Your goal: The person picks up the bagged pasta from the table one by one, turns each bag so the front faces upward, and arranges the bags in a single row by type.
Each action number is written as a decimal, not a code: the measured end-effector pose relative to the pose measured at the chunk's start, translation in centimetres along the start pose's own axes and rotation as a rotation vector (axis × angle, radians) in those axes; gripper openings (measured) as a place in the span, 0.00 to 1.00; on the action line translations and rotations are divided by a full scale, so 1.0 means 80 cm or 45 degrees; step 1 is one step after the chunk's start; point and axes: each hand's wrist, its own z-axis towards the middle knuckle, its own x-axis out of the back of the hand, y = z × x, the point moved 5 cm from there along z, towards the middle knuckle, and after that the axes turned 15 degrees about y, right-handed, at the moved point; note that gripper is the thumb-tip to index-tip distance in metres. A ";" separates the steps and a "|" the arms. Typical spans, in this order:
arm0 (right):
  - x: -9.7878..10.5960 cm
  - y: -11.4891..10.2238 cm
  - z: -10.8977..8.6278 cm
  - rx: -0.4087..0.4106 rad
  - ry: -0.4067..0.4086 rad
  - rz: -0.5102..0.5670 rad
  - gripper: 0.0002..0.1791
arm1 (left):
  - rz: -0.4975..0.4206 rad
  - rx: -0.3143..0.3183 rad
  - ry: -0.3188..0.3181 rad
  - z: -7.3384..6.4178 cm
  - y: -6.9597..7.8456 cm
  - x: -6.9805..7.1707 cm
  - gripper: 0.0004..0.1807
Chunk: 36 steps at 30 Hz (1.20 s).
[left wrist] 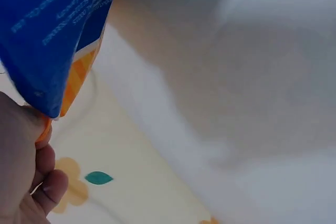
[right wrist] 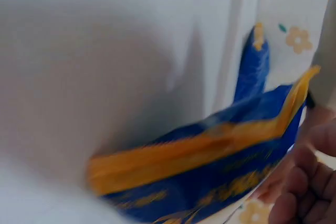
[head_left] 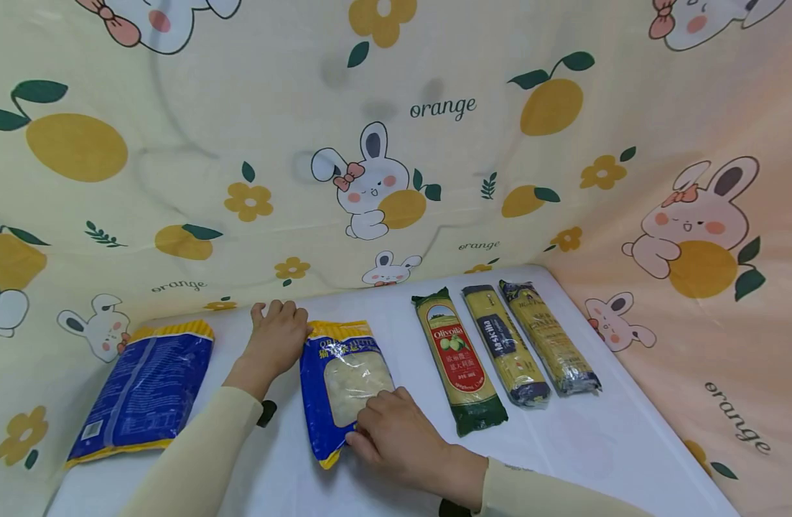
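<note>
A blue bag with yellow ends (head_left: 344, 384) shows pale contents through a clear window, over the white table near its middle. My left hand (head_left: 276, 341) pinches its upper left corner, and the left wrist view shows thumb and fingers (left wrist: 50, 187) at the orange edge. My right hand (head_left: 408, 438) grips the lower right corner of the same bag. In the right wrist view, the curled fingers (right wrist: 302, 192) are beside the bag's yellow end (right wrist: 157, 156). The bag casts a shadow on the table.
Another blue and yellow bag (head_left: 146, 391) lies back side up at the left. Three spaghetti packs lie side by side at the right: one with a red label (head_left: 457, 352), one with a dark blue label (head_left: 502, 341), one clear and yellow (head_left: 551, 337). A printed cloth (head_left: 273, 143) hangs behind.
</note>
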 end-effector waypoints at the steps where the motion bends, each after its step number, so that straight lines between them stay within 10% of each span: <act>1: -0.002 0.006 -0.002 -0.021 -0.013 -0.027 0.16 | -0.006 0.009 -0.011 -0.002 -0.002 -0.002 0.17; 13: -0.026 0.070 -0.028 -0.183 -0.197 -0.319 0.17 | 0.012 0.072 -0.071 -0.008 -0.016 -0.006 0.18; 28: -0.049 0.081 -0.023 -0.242 -0.348 -0.372 0.27 | -0.016 0.146 -0.174 -0.018 -0.028 -0.023 0.16; 36: -0.056 0.074 -0.021 -0.082 -0.339 -0.400 0.18 | -0.018 0.156 -0.168 -0.019 -0.026 -0.031 0.17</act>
